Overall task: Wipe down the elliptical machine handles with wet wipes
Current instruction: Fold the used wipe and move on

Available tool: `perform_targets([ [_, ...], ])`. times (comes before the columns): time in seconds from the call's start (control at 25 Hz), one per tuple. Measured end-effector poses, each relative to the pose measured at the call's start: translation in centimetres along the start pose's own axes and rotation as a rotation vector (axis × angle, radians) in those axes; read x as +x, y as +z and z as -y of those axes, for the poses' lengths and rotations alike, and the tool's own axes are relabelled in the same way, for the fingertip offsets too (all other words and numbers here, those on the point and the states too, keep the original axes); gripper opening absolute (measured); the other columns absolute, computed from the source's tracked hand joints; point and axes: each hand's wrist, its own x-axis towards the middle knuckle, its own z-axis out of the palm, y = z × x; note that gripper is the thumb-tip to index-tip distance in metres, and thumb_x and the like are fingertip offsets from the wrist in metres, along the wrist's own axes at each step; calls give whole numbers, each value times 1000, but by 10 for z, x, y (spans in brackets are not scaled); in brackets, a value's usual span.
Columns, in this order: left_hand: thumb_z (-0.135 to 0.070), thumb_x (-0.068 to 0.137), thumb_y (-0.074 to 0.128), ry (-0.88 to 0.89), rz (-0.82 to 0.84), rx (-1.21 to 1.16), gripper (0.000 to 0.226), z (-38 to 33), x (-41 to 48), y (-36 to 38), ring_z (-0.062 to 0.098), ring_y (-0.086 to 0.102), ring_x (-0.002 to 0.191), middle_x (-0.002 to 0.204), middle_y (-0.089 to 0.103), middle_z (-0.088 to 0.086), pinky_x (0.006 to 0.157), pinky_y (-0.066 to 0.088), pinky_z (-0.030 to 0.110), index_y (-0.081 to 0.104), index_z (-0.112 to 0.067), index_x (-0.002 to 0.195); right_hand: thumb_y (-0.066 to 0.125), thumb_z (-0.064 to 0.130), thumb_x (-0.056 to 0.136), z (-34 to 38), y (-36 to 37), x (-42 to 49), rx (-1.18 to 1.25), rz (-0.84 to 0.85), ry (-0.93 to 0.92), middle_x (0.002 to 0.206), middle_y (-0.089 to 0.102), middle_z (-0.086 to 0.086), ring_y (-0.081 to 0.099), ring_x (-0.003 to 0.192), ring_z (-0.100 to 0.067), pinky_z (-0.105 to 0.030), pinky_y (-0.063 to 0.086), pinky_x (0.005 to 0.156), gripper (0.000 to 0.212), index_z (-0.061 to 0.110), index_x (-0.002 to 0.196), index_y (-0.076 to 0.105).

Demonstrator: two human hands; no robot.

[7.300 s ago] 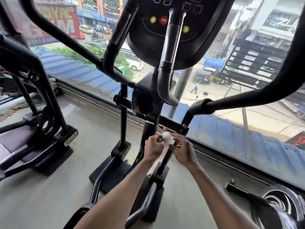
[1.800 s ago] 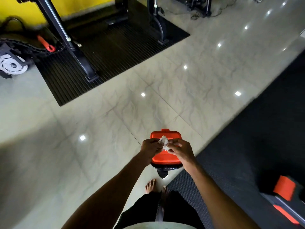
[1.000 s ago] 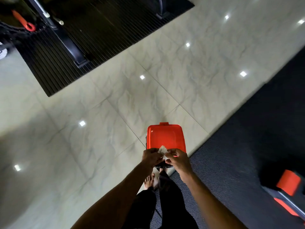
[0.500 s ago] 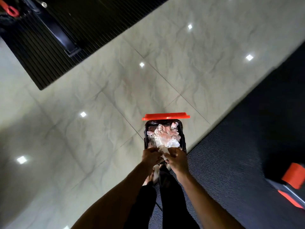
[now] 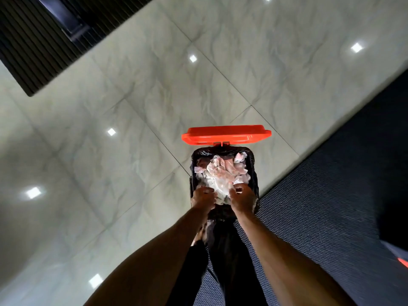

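Here the white wipe (image 5: pixel 221 192) is a crumpled wad with no clear long axis, pinched between the left hand (image 5: pixel 203 197) and right hand (image 5: pixel 242 198) just over the near rim of the bin (image 5: pixel 255 173). Its black liner holds crumpled white wipes; the red lid (image 5: pixel 226 134) stands raised.

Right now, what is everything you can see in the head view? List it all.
bin lid: one, red-orange, raised open at the far edge of the bin.
pedal bin: one, black liner, on the floor where tile meets mat.
crumpled wipes: a heap, white, filling the bin.
floor tiles: pale marbled, glossy, spotted with light reflections.
ribbed mat: one, black, top left.
textured mat: one, dark, right.
left hand: over the bin's near edge, fingers curled.
right hand: beside it, fingers at the wipes.
legs: dark trousers, below the bin.
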Motion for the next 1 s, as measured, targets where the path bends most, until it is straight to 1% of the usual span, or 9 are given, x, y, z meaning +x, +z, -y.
perform_targets([
  [0.12,-9,91,67,-11,25,1,9,6,32,11,36,74,100,106,75,16,90,61,51,70,-13,99,63,32,81,-12,30,34,-108,33,-34,98,77,-17,73,92,-35,-40,58,78,35,8,102,79],
  [0.2,-18,87,67,-22,62,23,21,10,49,17,33,71,101,109,73,12,97,58,52,69,-12,108,57,28,86,-11,41,43,-218,146,-26,115,73,-19,68,109,-37,-41,53,89,45,12,124,74],
  [0.28,-14,93,65,-42,60,8,15,11,52,18,28,67,92,105,70,11,93,58,48,69,-12,107,53,21,90,-9,43,46,-267,203,5,127,69,-17,63,120,-37,-39,50,96,48,17,136,67],
  [0.4,-7,95,64,-73,6,-25,13,6,34,13,26,71,84,105,73,10,83,63,41,71,-13,104,50,15,86,-4,33,35,-214,151,37,129,70,-10,65,119,-34,-38,55,94,52,25,133,69],
  [0.6,5,96,61,-5,31,-44,22,-20,-28,-13,25,69,94,114,73,15,90,61,43,70,1,115,56,23,91,25,-18,-17,-273,167,-35,128,71,-12,66,116,-33,-33,50,84,38,16,125,73],
  [0.68,1,98,61,17,38,-81,15,-27,-61,-26,27,69,93,112,74,16,91,61,45,72,-4,105,45,34,82,41,-38,-43,-236,178,-62,130,71,-13,65,117,-33,-32,46,83,54,13,123,73],
  [0.76,-6,97,63,32,38,-123,16,-32,-97,-42,31,71,90,105,75,17,90,62,49,71,-15,87,40,36,79,62,-59,-75,-197,165,-78,134,69,-12,63,121,-32,-32,45,87,61,13,124,73],
  [0.88,-9,88,66,78,59,-155,13,-37,-142,-64,27,67,80,91,73,16,85,62,52,70,-17,78,55,22,96,85,-83,-115,-124,119,-80,138,67,-12,62,126,-31,-36,46,101,36,13,126,72],
  [1.0,-20,69,64,129,60,-197,11,-39,-167,-80,26,65,73,80,72,12,78,62,52,72,-15,74,60,19,97,100,-100,-144,-82,95,-99,137,68,-10,62,126,-30,-37,46,105,32,17,126,73],
])
